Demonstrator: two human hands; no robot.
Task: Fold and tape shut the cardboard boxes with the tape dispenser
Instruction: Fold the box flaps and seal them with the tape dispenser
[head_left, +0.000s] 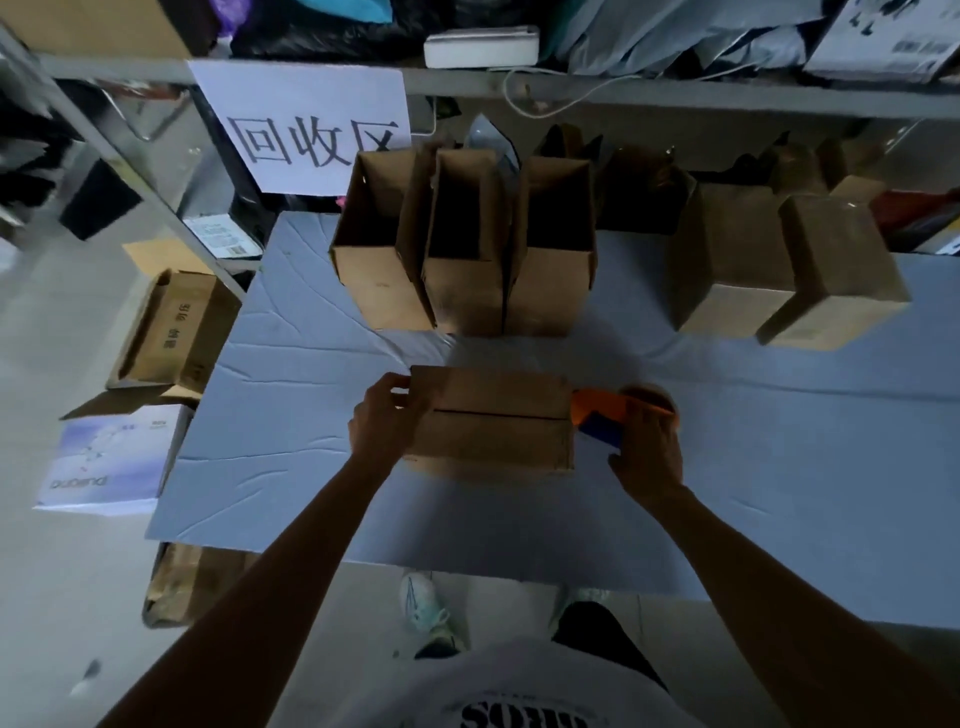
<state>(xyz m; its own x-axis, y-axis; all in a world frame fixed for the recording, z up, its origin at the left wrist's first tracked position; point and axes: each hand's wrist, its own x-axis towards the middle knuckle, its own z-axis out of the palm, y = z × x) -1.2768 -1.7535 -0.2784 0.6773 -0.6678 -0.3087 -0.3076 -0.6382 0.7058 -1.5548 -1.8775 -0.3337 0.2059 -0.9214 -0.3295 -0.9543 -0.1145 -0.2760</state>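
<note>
A cardboard box lies on the grey table in front of me, its two top flaps folded shut with a seam running left to right. My left hand grips the box's left end, thumb on top. My right hand holds an orange and blue tape dispenser with a brown tape roll, pressed against the box's right end.
Three open boxes stand in a row at the back of the table, and two closed boxes stand at the back right. Cartons and a white box sit on the floor left. Shelving rises behind.
</note>
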